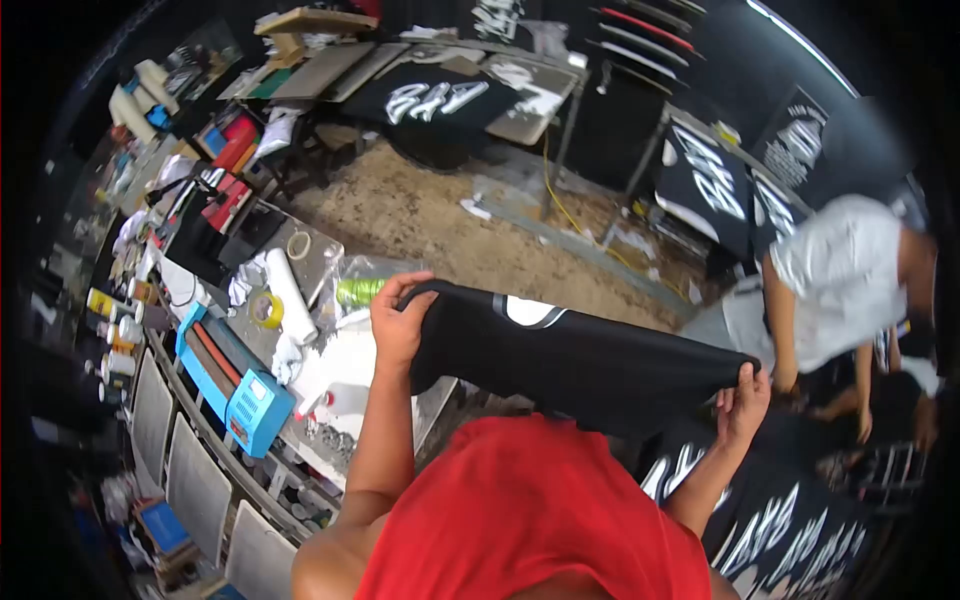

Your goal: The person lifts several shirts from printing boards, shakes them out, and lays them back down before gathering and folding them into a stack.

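Observation:
A black cloth (590, 365) with a white, grey-edged patch (530, 312) on its upper edge is stretched between my two hands. My left hand (402, 315) pinches its upper left corner, fingers closed over the edge. At the far right corner my right hand (742, 400) grips the cloth between thumb and fingers. The cloth hangs in front of my red top, and its lower part is hidden behind that top.
To the left, a worktable (350, 365) bears a blue machine (255, 405), a white roll (290, 298) and yellow tape (265, 309). A person in a light shirt (840, 280) bends at the right. Printed black fabrics (800, 530) lie at lower right. Grey boards (205, 500) stand lower left.

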